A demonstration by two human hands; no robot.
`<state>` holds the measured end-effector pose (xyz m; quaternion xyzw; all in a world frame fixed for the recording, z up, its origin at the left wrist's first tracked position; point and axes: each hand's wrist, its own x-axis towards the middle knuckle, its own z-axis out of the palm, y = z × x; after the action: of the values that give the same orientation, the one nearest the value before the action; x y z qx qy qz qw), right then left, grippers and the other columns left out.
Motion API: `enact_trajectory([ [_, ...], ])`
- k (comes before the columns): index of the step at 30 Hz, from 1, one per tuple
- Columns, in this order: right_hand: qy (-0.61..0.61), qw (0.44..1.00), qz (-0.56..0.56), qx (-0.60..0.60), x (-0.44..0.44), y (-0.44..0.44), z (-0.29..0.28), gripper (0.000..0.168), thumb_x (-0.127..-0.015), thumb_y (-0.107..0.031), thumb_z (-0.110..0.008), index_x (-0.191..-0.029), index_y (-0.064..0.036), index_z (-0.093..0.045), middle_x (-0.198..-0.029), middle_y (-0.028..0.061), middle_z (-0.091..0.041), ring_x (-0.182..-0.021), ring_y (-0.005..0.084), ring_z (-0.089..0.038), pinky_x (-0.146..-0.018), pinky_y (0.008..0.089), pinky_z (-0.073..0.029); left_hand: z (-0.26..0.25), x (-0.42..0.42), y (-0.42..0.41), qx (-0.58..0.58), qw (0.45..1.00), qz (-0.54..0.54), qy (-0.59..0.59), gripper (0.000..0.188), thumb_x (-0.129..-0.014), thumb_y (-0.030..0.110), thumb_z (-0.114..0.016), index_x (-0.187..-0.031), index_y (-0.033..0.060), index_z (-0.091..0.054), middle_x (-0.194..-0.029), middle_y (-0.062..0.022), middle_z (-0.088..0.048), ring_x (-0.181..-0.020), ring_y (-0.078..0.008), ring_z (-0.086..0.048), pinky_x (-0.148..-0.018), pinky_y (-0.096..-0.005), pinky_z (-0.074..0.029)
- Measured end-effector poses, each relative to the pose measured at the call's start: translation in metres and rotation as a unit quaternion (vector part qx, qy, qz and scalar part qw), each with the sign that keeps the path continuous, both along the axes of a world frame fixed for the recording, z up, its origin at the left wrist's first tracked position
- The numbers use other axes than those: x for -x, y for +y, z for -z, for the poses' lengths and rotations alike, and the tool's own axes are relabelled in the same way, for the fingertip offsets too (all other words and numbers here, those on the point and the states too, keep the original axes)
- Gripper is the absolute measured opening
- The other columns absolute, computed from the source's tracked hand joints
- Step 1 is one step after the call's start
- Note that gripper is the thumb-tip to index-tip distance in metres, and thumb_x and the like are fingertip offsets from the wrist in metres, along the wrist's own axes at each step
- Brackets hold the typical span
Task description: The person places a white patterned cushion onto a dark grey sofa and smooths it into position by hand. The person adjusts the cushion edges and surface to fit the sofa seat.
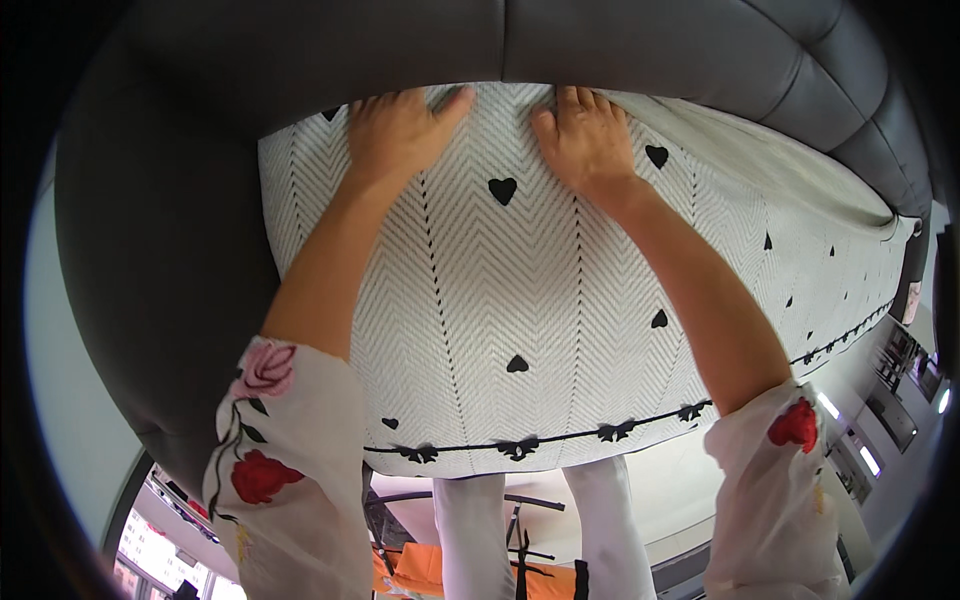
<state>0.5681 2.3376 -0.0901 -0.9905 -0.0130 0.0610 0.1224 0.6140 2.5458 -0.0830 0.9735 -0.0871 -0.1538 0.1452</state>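
A white quilted sofa cover (502, 277) with a zigzag weave, black hearts and a bow-trimmed border lies over a sofa seat. My left hand (397, 131) rests on its back edge, thumb spread, fingertips against the base of the grey leather backrest (450, 45). To the right, my right hand (589, 139) presses on the same cover, its fingertips also at the backrest's foot. Neither hand plainly grips anything; some fingertips are hidden at the crease. Beside my right hand, a fold of the cover (757, 165) lies turned back along the backrest.
A grey leather armrest (172, 262) bounds the seat on the left. Below the cover's front edge are my legs in white trousers (472, 532), a black metal frame (536, 502) and orange fabric (420, 566). A window (161, 551) shows at lower left.
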Motion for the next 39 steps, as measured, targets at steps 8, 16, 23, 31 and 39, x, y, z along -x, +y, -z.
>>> enact_trajectory([
  [8,-0.09,0.995,0.005,0.03,-0.007,0.011,0.006,0.054,-0.092,-0.041,-0.038,-0.108,0.005,-0.062,-0.112,0.0257,-0.063,-0.111,0.0387,-0.058,-0.099,0.0457,-0.042,0.014,-0.005,-0.001,-0.031,0.994,-0.05,-0.087,0.086,-0.087,0.071,-0.038,-0.135,0.0007,-0.052,-0.139,-0.0255,-0.048,-0.134,-0.0377,-0.041,-0.114,-0.0471,-0.024],
  [16,-0.221,0.962,-0.063,-0.146,0.068,-0.062,-0.026,0.034,-0.084,-0.015,-0.059,-0.115,-0.002,-0.062,-0.129,0.0179,-0.054,-0.118,0.0348,-0.052,-0.102,0.0416,-0.04,0.011,0.08,-0.035,-0.002,0.975,-0.013,-0.222,0.053,-0.099,0.032,-0.038,-0.143,0.0022,-0.041,-0.149,-0.013,-0.041,-0.142,-0.0274,-0.032,-0.116,-0.0482,-0.018],
  [23,-0.305,0.951,-0.021,-0.048,0.044,-0.191,-0.05,0.056,-0.081,-0.013,-0.064,-0.133,-0.001,-0.048,-0.135,0.0183,-0.049,-0.127,0.037,-0.043,-0.107,0.0435,-0.035,-0.035,0.086,-0.202,0.257,0.913,0.253,-0.19,0.051,-0.092,0.01,-0.053,-0.142,0.0009,-0.041,-0.147,-0.0168,-0.041,-0.135,-0.031,-0.04,-0.112,-0.0443,-0.03],
  [31,-0.126,0.991,-0.008,-0.05,0.089,-0.197,-0.037,0.052,-0.09,-0.02,-0.053,-0.137,0.002,-0.045,-0.141,0.0179,-0.045,-0.133,0.0327,-0.04,-0.112,0.0439,-0.03,-0.018,0.078,-0.254,0.116,0.957,0.237,-0.124,0.05,-0.097,0.024,-0.05,-0.138,-0.003,-0.043,-0.143,-0.017,-0.046,-0.136,-0.0304,-0.038,-0.114,-0.043,-0.026],
  [39,0.02,0.998,-0.048,-0.033,0.001,-0.234,-0.007,0.033,-0.091,-0.017,-0.05,-0.116,0.001,-0.062,-0.124,0.0186,-0.059,-0.122,0.0343,-0.05,-0.104,0.0443,-0.038,-0.004,0.011,-0.295,0.086,0.984,0.153,0.004,0.039,-0.098,0.024,-0.049,-0.13,0.0027,-0.052,-0.128,-0.0193,-0.057,-0.116,-0.0352,-0.056,-0.098,-0.046,-0.044],
])
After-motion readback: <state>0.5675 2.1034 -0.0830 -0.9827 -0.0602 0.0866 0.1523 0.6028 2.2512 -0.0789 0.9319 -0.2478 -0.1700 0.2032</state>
